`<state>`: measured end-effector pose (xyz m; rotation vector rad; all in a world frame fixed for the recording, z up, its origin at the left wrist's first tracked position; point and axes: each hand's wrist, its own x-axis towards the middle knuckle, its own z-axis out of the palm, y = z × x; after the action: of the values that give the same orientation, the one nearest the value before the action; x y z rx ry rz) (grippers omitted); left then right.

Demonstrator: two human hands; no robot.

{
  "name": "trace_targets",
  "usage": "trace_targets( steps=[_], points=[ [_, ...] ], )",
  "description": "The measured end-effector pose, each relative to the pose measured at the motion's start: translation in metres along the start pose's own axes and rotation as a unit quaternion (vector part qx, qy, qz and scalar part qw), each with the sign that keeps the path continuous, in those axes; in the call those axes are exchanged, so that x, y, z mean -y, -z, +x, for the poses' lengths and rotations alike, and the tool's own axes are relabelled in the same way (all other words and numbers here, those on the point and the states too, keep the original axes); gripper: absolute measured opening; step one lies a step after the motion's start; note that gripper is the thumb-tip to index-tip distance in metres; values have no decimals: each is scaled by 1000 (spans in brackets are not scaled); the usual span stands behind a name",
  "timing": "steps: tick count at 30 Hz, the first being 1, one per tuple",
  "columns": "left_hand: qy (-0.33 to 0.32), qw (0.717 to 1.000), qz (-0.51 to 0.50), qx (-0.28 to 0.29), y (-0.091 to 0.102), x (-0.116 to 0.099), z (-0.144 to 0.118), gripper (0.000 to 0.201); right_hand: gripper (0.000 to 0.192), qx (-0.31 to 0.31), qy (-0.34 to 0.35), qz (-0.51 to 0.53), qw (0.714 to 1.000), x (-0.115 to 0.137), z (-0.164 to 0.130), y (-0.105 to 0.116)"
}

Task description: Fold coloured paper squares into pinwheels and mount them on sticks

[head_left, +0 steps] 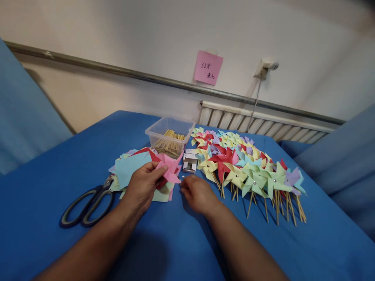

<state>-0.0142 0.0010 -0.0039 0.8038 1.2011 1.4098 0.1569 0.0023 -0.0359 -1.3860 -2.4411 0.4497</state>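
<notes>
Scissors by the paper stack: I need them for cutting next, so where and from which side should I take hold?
Probably grip the scissors by the two dark handle loops, coming from the near left. The loops lie bare on the blue cloth, while the blades run under the paper squares.

Black-handled scissors (88,205) lie on a blue cloth-covered table (58,164), well to the left of the fingers and beside a loose stack of coloured paper squares (129,168). Beyond the fingertips stands a clear plastic tub of thin wooden sticks (170,136), with a small white box (190,163) just in front of it. To the right of the fingers spreads a dense row of finished paper pinwheels on wooden sticks (249,168), while a pink handwritten sticky note (208,67) hangs on the pale wall above a white radiator (263,123).
</notes>
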Motion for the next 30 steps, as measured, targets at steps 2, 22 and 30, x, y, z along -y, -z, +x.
trace_targets(
  steps=[2,22,30],
  points=[
    [1,1000,-3,1,0,1,0,26,15,-19,-13,10,1000,1,4,-3],
    [6,1000,0,3,-2,0,-2,24,16,-21,-86,7,996,0,12,-10],
    [-2,1000,15,6,1,5,0,26,17,-17,-99,19,995,0,13,-9]
  ],
)
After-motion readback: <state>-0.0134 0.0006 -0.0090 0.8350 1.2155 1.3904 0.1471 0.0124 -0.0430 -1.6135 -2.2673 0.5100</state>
